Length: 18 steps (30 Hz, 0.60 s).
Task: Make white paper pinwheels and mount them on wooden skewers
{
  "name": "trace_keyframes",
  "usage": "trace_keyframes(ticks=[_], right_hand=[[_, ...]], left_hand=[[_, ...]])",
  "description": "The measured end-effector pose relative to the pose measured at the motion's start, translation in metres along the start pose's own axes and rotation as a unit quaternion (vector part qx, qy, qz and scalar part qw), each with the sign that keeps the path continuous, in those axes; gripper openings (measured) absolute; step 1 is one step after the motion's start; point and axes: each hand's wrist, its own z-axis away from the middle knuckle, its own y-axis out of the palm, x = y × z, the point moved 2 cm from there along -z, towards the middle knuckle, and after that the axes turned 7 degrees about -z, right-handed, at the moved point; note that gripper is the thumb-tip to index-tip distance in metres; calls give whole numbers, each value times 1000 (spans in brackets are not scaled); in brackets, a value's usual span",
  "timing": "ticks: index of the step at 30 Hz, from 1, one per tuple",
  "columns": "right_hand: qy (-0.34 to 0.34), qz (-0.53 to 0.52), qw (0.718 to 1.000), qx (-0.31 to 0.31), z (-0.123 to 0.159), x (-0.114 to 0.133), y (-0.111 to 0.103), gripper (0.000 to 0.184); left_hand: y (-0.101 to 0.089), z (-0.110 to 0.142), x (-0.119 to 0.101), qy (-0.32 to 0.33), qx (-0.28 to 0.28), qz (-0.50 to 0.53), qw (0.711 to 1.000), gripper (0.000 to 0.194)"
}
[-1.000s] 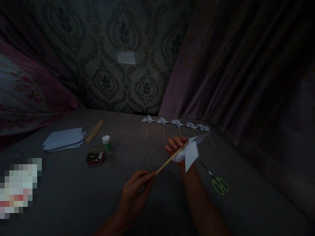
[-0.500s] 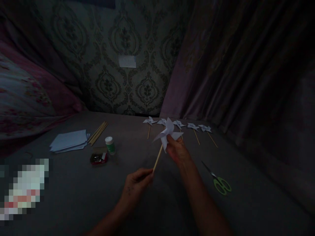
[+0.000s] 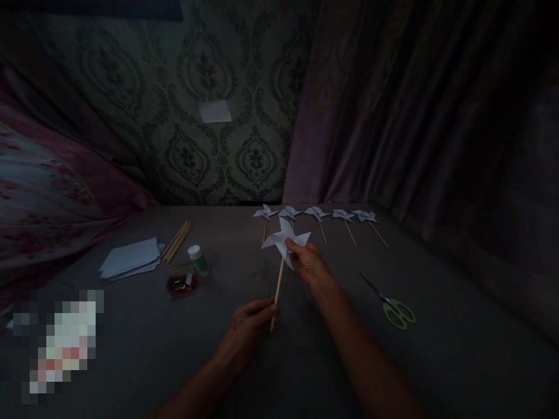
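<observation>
A white paper pinwheel (image 3: pixel 283 240) on a thin wooden stick is held up in front of me, its blades facing me. My left hand (image 3: pixel 253 320) is closed around the lower part of the stick (image 3: pixel 278 285), whose end pokes out below the fingers. At the pinwheel's centre, my right hand (image 3: pixel 309 260) presses with the thumb in front; its other fingers are mostly hidden behind the paper. Scissors (image 3: pixel 391 308) with green handles lie to the right of my right forearm.
Several finished pinwheels (image 3: pixel 317 213) lie in a row at the back. Toward the left are stacked white paper (image 3: pixel 131 258), wooden sticks (image 3: pixel 177 241), a white-capped green bottle (image 3: pixel 198 261) and a small red box (image 3: pixel 181 283) of metal bits. A blurred patch (image 3: pixel 65 343) covers the lower left.
The pinwheel has turned from sideways to face me and moved left. My right hand has shifted from behind the stick's top to the pinwheel's centre, thumb in front. The left hand keeps the stick.
</observation>
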Motion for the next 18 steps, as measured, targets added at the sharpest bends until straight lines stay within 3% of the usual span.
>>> trace_keyframes(ticks=[3, 8, 18], right_hand=[[-19, 24, 999, -16, 3, 2, 2, 23], [28, 27, 999, -38, -3, -1, 0, 24], [33, 58, 996, -54, -5, -16, -4, 15]], left_hand=[[0, -1, 1, 0, 4, 0, 1000, 35], [-1, -2, 1, -12, -20, -10, 1000, 37], [0, 3, -2, 1, -8, -69, 998, 41]])
